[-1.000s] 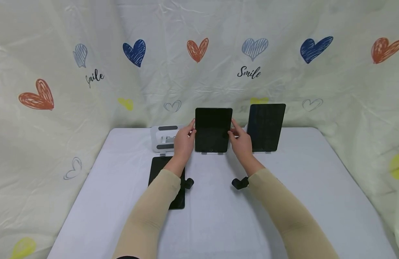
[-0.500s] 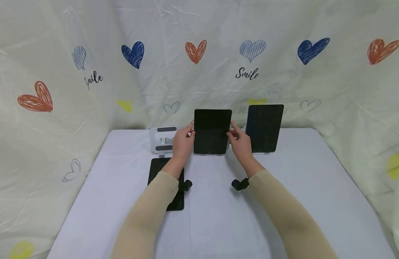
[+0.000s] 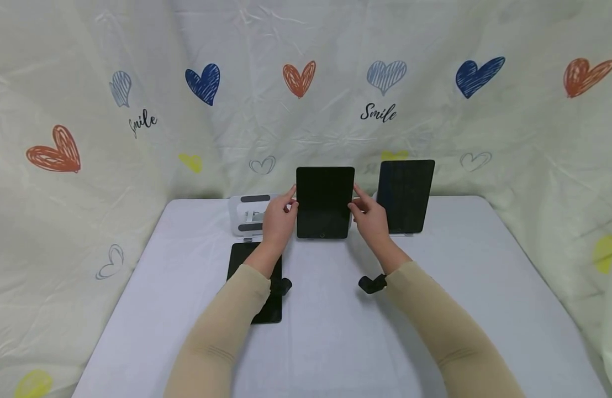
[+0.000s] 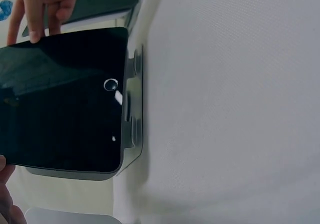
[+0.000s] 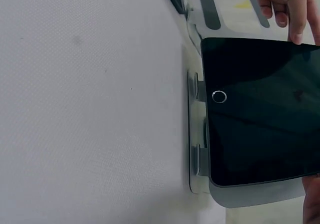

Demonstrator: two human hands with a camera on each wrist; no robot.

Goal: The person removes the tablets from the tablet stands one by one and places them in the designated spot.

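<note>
A black tablet (image 3: 325,202) stands upright at the back middle of the table, its screen facing me. My left hand (image 3: 279,219) pinches its left side edge, and my right hand (image 3: 370,216) pinches its right side edge, thumbs towards the front. Behind and under the tablet is a grey tablet stand (image 5: 200,161) with two lip hooks, seen in both wrist views. The tablet's bottom edge, with its round home button (image 4: 111,84), is right by these hooks and overlaps them in the head view. Most of the stand's back is hidden by the tablet.
To the right a second tablet (image 3: 405,196) leans on its own stand. At the left lies a bare white stand (image 3: 235,216) with dark pads, and a third tablet (image 3: 268,307) lies flat before it, partly under my left forearm. A heart-printed curtain (image 3: 306,127) hangs behind the white table (image 3: 336,342).
The tablet between my hands has come slightly forward and down, and now covers the stand's hooks that showed below it. Both hands keep their grip; the head view has shifted a little.
</note>
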